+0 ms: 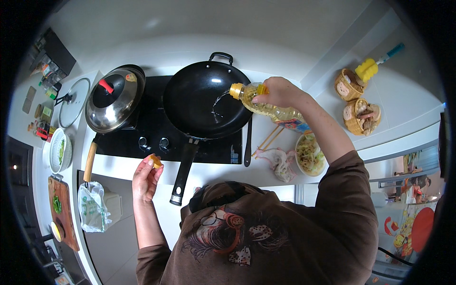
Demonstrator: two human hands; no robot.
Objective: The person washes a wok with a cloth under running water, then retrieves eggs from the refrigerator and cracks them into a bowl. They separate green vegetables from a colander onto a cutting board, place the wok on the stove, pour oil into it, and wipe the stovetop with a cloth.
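My right hand (279, 92) grips a clear plastic bottle of yellow cooking oil (253, 96), tilted with its mouth over a black wok (203, 103). A thin stream of oil runs from the mouth into the wok, which sits on a black glass hob (153, 117). Its long handle points towards me. In front of the hob, left of that handle, my left hand (148, 176) holds a yellow bottle cap (155, 161) between thumb and fingers. Right of the wok stands a bowl of chopped cabbage (310, 156), with a crumpled cloth (281, 164) and wooden chopsticks (269, 142) beside it.
A lidded pan (123, 110) with a wooden handle stands on the hob's left. Further left are a glass lid (75, 101), a white basket (58, 151) and a cutting board (66, 213) with greens. A black utensil (248, 142) lies right of the hob. Two wicker baskets (351, 115) are at the right.
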